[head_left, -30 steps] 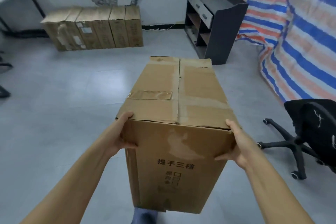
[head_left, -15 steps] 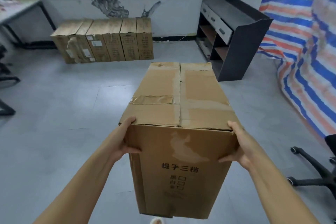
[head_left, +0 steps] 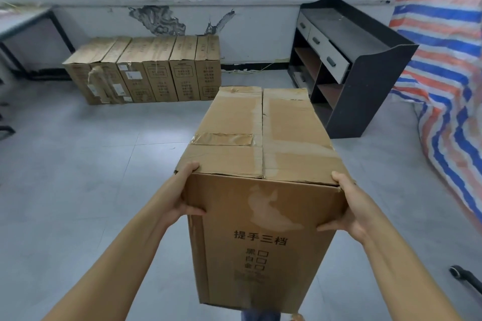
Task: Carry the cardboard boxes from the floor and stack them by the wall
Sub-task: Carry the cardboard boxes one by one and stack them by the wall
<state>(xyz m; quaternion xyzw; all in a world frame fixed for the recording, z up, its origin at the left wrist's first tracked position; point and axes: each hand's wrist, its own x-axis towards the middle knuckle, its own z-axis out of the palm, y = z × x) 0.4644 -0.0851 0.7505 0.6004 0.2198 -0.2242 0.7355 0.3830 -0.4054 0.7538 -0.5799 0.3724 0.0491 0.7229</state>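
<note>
A long taped cardboard box [head_left: 260,143] with black printed characters on its near end is held off the floor in front of me. My left hand [head_left: 182,195] grips its near left corner, thumb on the end face. My right hand [head_left: 349,206] grips the near right corner the same way. A row of several upright cardboard boxes [head_left: 146,70] stands on the floor against the far wall [head_left: 260,21], ahead and to the left.
A black shelf unit with grey drawers [head_left: 349,65] stands by the wall at right. A striped blue, orange and white tarp [head_left: 443,73] hangs at far right. A desk [head_left: 23,26] is at far left; a chair caster [head_left: 467,276] shows at lower right.
The view has risen and moved toward the wall; the row of boxes and shelf look larger and nearer. The office chair has slid almost out of view. Both hands keep their hold.
</note>
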